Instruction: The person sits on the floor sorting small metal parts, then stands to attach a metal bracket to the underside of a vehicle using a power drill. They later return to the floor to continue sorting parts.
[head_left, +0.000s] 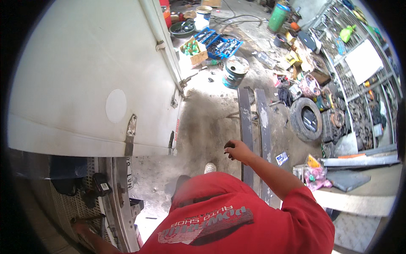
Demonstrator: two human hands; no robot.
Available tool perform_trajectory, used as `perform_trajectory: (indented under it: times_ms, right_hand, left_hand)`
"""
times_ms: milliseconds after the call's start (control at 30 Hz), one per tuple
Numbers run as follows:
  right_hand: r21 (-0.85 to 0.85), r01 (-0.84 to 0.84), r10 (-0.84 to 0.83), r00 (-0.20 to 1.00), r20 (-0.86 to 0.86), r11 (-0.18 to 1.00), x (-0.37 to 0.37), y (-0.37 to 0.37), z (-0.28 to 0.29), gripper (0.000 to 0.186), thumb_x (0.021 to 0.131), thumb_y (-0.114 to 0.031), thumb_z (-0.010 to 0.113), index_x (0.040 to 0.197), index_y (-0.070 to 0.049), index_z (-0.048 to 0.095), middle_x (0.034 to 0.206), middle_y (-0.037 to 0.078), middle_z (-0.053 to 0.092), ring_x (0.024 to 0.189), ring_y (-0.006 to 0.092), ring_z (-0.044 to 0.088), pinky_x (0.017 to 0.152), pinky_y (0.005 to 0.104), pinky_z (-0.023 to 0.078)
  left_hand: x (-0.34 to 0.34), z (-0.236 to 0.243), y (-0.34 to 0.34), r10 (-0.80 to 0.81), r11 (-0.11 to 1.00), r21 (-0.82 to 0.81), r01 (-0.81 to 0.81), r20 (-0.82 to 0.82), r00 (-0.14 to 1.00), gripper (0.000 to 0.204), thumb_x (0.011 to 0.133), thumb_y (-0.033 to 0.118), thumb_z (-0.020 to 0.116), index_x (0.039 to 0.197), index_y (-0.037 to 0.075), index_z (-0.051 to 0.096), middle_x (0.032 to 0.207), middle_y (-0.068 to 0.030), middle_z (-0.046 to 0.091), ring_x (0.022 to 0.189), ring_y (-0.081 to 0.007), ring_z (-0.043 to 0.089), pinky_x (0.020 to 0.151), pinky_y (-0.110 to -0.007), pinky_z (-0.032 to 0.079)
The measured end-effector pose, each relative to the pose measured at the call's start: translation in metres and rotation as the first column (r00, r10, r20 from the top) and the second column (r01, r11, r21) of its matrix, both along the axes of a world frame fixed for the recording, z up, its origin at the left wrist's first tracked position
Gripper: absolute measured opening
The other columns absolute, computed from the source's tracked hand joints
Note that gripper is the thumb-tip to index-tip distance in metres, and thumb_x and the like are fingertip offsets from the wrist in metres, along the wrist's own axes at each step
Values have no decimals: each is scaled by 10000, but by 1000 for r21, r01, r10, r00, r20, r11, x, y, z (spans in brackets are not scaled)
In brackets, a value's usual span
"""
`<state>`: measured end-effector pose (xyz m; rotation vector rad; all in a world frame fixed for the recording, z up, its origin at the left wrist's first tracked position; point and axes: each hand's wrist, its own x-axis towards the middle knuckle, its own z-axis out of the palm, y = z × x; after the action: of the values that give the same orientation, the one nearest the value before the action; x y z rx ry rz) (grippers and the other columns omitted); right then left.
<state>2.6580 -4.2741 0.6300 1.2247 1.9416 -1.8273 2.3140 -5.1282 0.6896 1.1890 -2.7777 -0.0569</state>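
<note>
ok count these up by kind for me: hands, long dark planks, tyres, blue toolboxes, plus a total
Hands: 2 (left hand, right hand)
Long dark planks: 2 (left plank, right plank)
Tyre: 1
Blue toolbox, open: 1
Total: 6

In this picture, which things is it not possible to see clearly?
Left hand, head view: shadow hides its fingers and grip.
Right hand, head view: its own back hides the palm.
Blue toolbox, head view: its tools are too small to name.
White panel, head view: rim cuts it.
</note>
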Motion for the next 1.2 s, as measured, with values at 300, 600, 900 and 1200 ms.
perform_trajectory:
  times_ms: [300, 600, 900, 1200]
  right_hand:
    - [-106, -1, -12, 993, -118, 994, -102, 84, -45, 255, 929, -159, 676, 1124, 6, 670, 906, 124, 726, 685, 202, 678, 594, 351, 541]
    - [-59, -19, 10, 988, -152, 998, -253, 246, -35, 247, 917, -173, 693, 1103, -12, 676, 889, 81, 701, 695, 165, 651, 627, 322, 547]
    - [238, 531, -551, 834, 25, 814, -185, 424, -64, 273, 858, -212, 725, 1044, -13, 724, 873, 124, 728, 679, 204, 650, 602, 362, 500]
    - [227, 492, -522, 623, 582, 840, -56, 459, -110, 290, 843, -174, 750, 1069, 9, 739, 801, 121, 697, 665, 221, 674, 594, 390, 547]
  left_hand:
    - [106, -25, 285, -695, 692, 509, 512, 276, 664, 364, 814, 281, 747, 891, -73, 711, 785, -269, 700, 720, -305, 727, 634, -433, 527]
    - [-35, -141, 700, -875, 312, 893, -325, 403, 267, 516, 943, 435, 680, 1154, -36, 697, 1052, -164, 726, 891, -303, 696, 813, -467, 554]
    - [-252, -63, 956, -932, 94, 955, -280, 183, 312, 493, 1007, 411, 597, 1292, 10, 634, 1243, -140, 677, 1144, -286, 637, 990, -486, 500]
    - [-293, -12, 1172, -963, -195, 977, -89, -173, 207, 329, 933, 244, 724, 1184, 33, 705, 1049, -57, 696, 912, -167, 664, 835, -348, 543]
